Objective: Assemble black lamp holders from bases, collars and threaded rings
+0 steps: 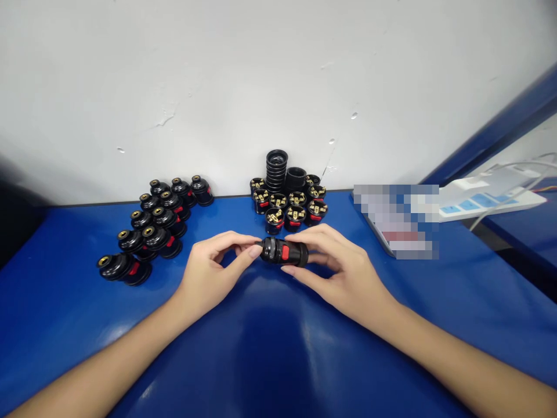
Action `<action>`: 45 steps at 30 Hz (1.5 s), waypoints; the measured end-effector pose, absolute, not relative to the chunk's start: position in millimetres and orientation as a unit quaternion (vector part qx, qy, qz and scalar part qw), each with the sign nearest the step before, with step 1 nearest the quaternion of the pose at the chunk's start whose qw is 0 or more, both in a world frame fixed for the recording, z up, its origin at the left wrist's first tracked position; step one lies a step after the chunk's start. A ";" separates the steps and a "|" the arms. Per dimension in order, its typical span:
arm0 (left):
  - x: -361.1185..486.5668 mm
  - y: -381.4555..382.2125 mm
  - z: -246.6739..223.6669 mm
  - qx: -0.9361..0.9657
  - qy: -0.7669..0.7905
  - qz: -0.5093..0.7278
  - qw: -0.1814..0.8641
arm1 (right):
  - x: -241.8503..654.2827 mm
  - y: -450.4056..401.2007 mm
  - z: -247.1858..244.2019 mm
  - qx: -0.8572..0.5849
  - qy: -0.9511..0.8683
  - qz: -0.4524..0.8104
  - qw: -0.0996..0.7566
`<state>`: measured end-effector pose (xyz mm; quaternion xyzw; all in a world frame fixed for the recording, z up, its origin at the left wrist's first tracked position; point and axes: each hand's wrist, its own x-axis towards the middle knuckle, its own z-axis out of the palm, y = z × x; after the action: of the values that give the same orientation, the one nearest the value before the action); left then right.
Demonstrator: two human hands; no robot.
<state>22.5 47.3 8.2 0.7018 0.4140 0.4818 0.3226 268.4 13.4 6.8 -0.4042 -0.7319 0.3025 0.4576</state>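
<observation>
A black lamp socket (285, 251) with a red switch lies sideways between my two hands, above the blue table. My left hand (220, 261) pinches its narrow capped end between thumb and fingers. Around its wider body, my right hand (337, 261) is closed with thumb below and fingers above. Just beyond it stand several socket bodies (296, 215) with brass contacts facing up and red switches. Behind those rise a stack of black threaded rings (277, 171) and a shorter black ring piece (296, 177).
To the left, several capped lamp sockets (163, 241) with brass tops stand in rows. A blurred-out flat device (391, 226) lies at the right, beside a white power strip (491, 200) with cables. A white wall (235, 87) borders the back of the blue table (278, 348).
</observation>
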 end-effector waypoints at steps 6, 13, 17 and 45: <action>22.6 45.4 8.7 0.705 0.413 0.440 0.372 | 269.0 14.6 5.1 -0.395 -0.726 0.292 0.480; 20.9 43.3 6.2 0.691 0.396 0.405 0.450 | 269.5 13.4 6.1 -0.383 -0.747 0.264 0.475; 21.1 42.2 5.4 0.681 0.390 0.407 0.467 | 269.5 13.0 6.3 -0.391 -0.741 0.276 0.471; 15.0 42.2 3.8 0.822 0.305 0.392 0.278 | 269.3 14.1 1.5 -0.389 -0.712 0.352 0.467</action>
<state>15.0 42.2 3.8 0.8223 0.3048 0.3922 0.2777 269.3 14.1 1.5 -0.3886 -0.7120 0.3522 0.4669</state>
